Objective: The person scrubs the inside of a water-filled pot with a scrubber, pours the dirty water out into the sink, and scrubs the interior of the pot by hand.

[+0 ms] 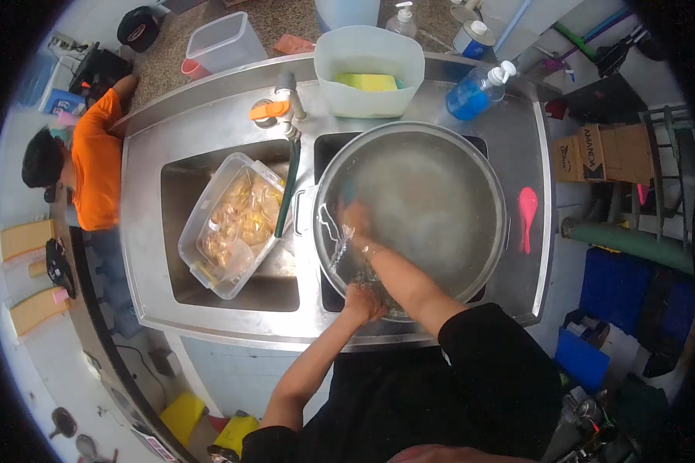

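A large round metal pot (432,293) full of cloudy water sits over the right sink basin. My left hand (365,301) is closed at the pot's near rim, its fingertips partly hidden. Deep in the water on the pot's left side is my right hand (355,218), blurred by ripples. A dim teal patch (348,190) shows at its fingers, too murky to name. Splashed water (338,238) glints around the wrist. The pot's side handle (301,212) faces the left basin.
A clear plastic bin (197,239) of bagged food tilts in the left sink (181,181), below an orange-handled tap (268,110) with a green hose. Behind the pot stand a tub (369,62) holding a sponge and a blue soap bottle (471,96). A pink rice paddle (527,212) lies right. A person in orange (98,166) is left.
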Tool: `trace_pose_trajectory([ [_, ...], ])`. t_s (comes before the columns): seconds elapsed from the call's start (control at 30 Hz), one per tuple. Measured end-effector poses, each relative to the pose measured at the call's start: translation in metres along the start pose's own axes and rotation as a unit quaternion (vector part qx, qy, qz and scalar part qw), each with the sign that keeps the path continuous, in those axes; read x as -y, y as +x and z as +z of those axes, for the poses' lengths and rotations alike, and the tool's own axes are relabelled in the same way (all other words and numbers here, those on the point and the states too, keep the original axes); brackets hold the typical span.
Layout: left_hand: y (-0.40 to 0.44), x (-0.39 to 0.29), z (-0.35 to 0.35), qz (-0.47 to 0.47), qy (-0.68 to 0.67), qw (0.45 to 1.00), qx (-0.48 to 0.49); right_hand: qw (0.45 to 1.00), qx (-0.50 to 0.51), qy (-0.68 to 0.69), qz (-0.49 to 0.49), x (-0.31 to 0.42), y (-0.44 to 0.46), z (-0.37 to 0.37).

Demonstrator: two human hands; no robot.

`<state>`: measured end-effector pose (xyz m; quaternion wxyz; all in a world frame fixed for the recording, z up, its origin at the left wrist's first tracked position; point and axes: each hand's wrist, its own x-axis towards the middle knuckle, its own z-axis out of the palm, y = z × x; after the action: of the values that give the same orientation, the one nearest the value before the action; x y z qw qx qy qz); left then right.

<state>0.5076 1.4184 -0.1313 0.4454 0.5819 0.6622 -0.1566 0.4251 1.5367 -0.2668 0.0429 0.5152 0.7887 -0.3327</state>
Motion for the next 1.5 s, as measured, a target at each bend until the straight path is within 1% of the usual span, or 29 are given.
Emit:
trace_pose_trajectory([
  [0.1,0.013,0.007,-0.007,-0.014,-0.019,0.996,0.086,0.994,-0.061,0.028,0.092,0.019,0.031,-0.032],
  [0.23,0.055,0.035,0.035,-0.029,-0.020,0.994,0.102,0.978,-0.145,0.050,0.141,0.005,0.066,-0.055],
  [0.3,0.068,0.049,0.049,-0.035,-0.046,0.994,0.093,0.987,-0.147,0.063,0.020,-0.029,0.072,-0.070],
  [0.33,0.066,0.051,0.043,-0.039,-0.063,0.994,0.085,0.986,-0.146,0.071,0.024,-0.037,0.073,-0.079],
  [0.37,0.064,0.051,0.038,-0.030,-0.018,0.996,0.080,0.986,-0.145,0.078,0.028,-0.046,0.074,-0.088],
  [0.4,0.061,0.050,0.031,-0.020,0.026,0.997,0.074,0.981,-0.143,0.086,0.096,-0.043,0.075,-0.108],
  [0.43,0.072,0.054,0.037,-0.020,0.027,0.994,0.106,0.972,-0.141,0.093,0.164,-0.043,0.075,-0.124],
  [0.5,0.081,0.054,0.042,-0.064,0.051,0.987,0.136,0.969,-0.146,0.124,0.154,-0.058,0.068,-0.142],
  [0.53,0.079,0.052,0.034,-0.087,0.062,0.983,0.150,0.965,-0.170,0.124,0.155,-0.070,0.069,-0.142],
  [0.57,0.076,0.051,0.026,-0.076,0.070,0.987,0.124,0.960,-0.195,0.125,0.156,-0.082,0.071,-0.142],
  [0.6,0.064,0.047,0.010,-0.065,0.079,0.990,0.098,0.950,-0.241,0.110,0.165,-0.107,0.081,-0.121],
  [0.63,0.065,0.050,0.017,-0.060,0.079,0.994,0.044,0.937,-0.287,0.095,0.173,-0.125,0.086,-0.112],
  [0.67,0.066,0.052,0.024,-0.055,0.079,0.995,-0.011,0.945,-0.228,0.126,0.197,-0.134,0.082,-0.120],
  [0.73,0.096,0.069,0.081,-0.055,0.057,0.981,-0.178,0.947,-0.107,0.185,0.241,-0.150,0.066,-0.139],
  [0.83,0.074,0.054,0.037,-0.112,0.087,0.987,-0.076,0.971,-0.138,-0.047,0.187,-0.167,0.035,-0.148],
  [0.87,0.066,0.052,0.033,-0.085,0.095,0.990,-0.053,0.966,-0.166,0.057,0.191,-0.168,0.020,-0.150],
  [0.9,0.059,0.052,0.030,-0.058,0.104,0.992,-0.031,0.959,-0.181,0.107,0.191,-0.172,0.007,-0.151],
  [0.93,0.052,0.051,0.028,-0.043,0.111,0.992,-0.048,0.951,-0.190,0.140,0.198,-0.180,-0.003,-0.150],
  [0.97,0.045,0.050,0.026,-0.029,0.119,0.990,-0.065,0.951,-0.188,0.118,0.213,-0.187,-0.014,-0.147],
  [1.0,0.037,0.048,0.025,-0.029,0.123,0.985,-0.121,0.951,-0.185,0.097,0.227,-0.193,-0.023,-0.142],
  [1.07,0.017,0.041,0.006,-0.037,0.116,0.984,-0.127,0.949,-0.172,0.040,0.260,-0.205,-0.038,-0.126],
  [1.13,-0.006,0.030,-0.028,-0.050,0.092,0.994,-0.025,0.945,-0.147,-0.009,0.292,-0.215,-0.048,-0.115],
  [1.17,-0.016,0.032,-0.014,-0.027,0.112,0.976,-0.184,0.946,-0.153,-0.016,0.284,-0.218,-0.049,-0.108],
  [1.23,-0.025,0.033,-0.006,0.021,0.018,0.962,-0.272,0.952,-0.199,-0.012,0.234,-0.208,-0.051,-0.109],
  [1.27,-0.028,0.034,-0.005,0.046,-0.028,0.948,-0.315,0.951,-0.241,-0.005,0.194,-0.198,-0.047,-0.103],
  [1.33,-0.029,0.029,-0.009,0.043,-0.068,0.929,-0.361,0.942,-0.318,0.003,0.108,-0.164,-0.040,-0.101],
  [1.4,-0.025,0.029,-0.004,0.040,-0.093,0.913,-0.395,0.973,-0.180,0.013,0.146,-0.101,-0.045,-0.133],
  [1.43,-0.025,0.029,-0.002,0.027,-0.104,0.917,-0.385,0.981,-0.107,0.017,0.164,-0.081,-0.046,-0.140],
  [1.5,-0.024,0.029,-0.003,0.000,-0.126,0.921,-0.368,0.988,-0.102,0.010,0.113,-0.086,-0.032,-0.108],
])
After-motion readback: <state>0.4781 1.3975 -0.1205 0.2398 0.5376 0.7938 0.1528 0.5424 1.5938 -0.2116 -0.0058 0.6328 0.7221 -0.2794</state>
